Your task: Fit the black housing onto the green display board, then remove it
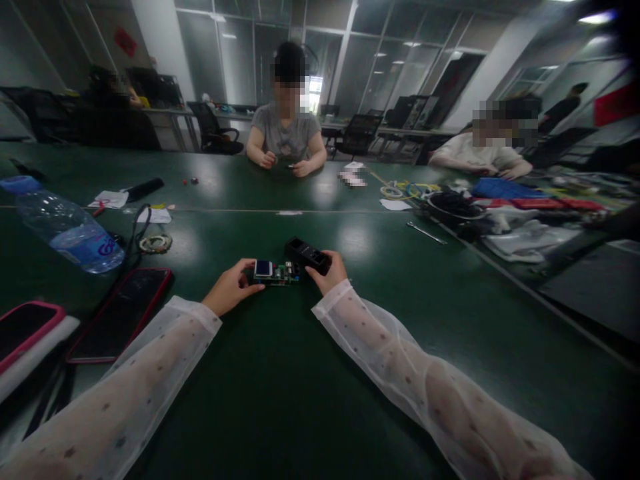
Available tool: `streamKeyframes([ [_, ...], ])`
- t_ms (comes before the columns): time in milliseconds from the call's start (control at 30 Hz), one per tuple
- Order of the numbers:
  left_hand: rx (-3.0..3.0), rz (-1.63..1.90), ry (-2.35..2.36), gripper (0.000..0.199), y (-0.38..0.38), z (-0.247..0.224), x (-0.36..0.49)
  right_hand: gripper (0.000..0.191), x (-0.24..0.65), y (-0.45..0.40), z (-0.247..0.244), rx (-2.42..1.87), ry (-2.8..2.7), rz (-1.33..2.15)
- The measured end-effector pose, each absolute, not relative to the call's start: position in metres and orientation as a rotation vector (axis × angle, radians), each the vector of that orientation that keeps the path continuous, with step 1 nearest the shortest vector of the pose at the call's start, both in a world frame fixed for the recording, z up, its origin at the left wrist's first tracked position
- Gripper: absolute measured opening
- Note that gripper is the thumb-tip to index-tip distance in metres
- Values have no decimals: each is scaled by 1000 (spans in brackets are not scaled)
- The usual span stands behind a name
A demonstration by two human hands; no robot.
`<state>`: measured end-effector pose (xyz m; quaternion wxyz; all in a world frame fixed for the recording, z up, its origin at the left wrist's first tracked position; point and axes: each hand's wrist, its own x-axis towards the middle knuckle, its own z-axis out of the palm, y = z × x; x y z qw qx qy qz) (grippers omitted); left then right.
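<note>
Between thumb and fingers, my left hand (234, 285) grips the left end of a green circuit board (284, 273) that carries a small square screen (263, 268). My right hand (330, 272) holds a black plastic case (303, 252) by its right end; the case has cut-out openings in its upper face. The case is tilted just behind and to the right of the board, and their near ends almost meet. Whether they touch, I cannot tell. Both are over the green table (280, 373). Sheer dotted sleeves cover both my forearms.
Left of me are a water bottle (70, 227), a red-edged phone (123, 313), a pink-cased phone (27, 330) and a bracelet (155, 243). A wrench (426, 233) lies to the right, near cables and bags (525, 227). Two people (285, 130) sit across the table.
</note>
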<state>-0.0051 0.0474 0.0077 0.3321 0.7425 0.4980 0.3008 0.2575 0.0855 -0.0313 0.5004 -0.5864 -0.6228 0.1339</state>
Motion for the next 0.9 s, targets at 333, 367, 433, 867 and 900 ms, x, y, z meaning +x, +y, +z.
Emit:
streamKeyframes([
  [333,1967,772,1341,51,47,11,-4,57,244,66,-9,-983,-1580,633],
  [367,1968,768,1345,51,47,10,-4,57,243,64,-7,-964,-1600,640],
  [433,1965,764,1343,51,48,8,-4,57,242,62,-6,-946,-1641,659],
  [867,1955,818,1378,68,51,2,-6,57,241,59,-3,-962,-1873,643],
  [900,1947,836,1364,70,51,1,-6,56,240,59,-3,-963,-1877,635],
])
